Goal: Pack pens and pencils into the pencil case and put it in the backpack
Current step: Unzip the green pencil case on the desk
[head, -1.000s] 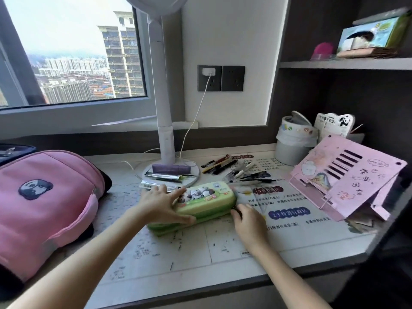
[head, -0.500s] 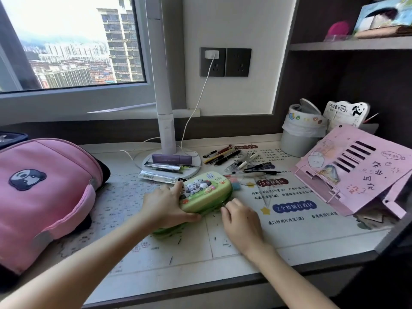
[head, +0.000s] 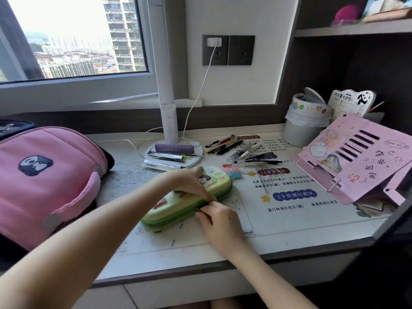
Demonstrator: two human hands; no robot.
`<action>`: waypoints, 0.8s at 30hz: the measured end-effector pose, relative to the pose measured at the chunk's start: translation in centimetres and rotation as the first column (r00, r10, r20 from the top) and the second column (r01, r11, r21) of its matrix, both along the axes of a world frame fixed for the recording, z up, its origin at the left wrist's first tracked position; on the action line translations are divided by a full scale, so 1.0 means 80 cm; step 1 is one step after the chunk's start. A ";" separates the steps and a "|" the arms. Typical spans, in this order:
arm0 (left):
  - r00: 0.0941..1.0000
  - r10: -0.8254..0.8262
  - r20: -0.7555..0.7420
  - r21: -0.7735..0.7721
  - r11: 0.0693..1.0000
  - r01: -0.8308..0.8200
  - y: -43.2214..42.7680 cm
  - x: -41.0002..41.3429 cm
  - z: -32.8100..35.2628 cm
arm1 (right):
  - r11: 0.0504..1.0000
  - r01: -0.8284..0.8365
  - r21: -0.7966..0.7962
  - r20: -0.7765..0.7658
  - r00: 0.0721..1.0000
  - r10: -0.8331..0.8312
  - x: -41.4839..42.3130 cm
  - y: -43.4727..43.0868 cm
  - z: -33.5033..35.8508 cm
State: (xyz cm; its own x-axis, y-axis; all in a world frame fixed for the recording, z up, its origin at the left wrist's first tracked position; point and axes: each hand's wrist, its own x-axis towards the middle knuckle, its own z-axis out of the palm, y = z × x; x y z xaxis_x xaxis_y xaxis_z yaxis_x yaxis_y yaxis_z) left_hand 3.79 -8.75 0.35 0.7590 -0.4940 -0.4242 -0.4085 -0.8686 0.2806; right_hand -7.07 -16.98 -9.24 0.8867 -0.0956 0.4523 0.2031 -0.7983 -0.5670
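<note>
A green pencil case [head: 171, 206] with cartoon stickers lies closed on the desk mat, turned diagonally. My left hand [head: 189, 182] presses down on its lid. My right hand [head: 219, 220] pinches the zipper pull on the near long side of the case. Several pens and pencils [head: 236, 150] lie loose on the mat behind the case. A pink backpack [head: 42, 181] with a panda patch rests on the desk at the left.
A white lamp base [head: 196, 157] with a purple box and packaged refills stands behind the case. A white bin [head: 305, 126] and a pink book stand [head: 356, 161] take up the right. Small erasers [head: 233, 171] lie by the case's far end.
The pencil case has been turned from crosswise to diagonal. My right hand has slid along the near side to the zipper, and my left hand now presses on top.
</note>
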 end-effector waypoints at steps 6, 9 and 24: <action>0.996 -0.072 0.050 0.159 0.985 0.063 -0.022 0.001 -0.007 | 0.998 0.032 -0.057 0.123 0.992 -0.025 -0.005 0.000 0.002; 0.989 -0.009 0.146 0.010 1.000 0.008 -0.007 0.005 -0.007 | 0.995 0.083 -0.062 0.194 0.978 -0.070 -0.009 0.000 0.003; 0.436 -0.045 -0.899 -0.437 0.148 -0.887 0.084 0.018 0.032 | 0.753 0.254 -0.607 0.562 0.807 0.181 -0.048 0.012 0.064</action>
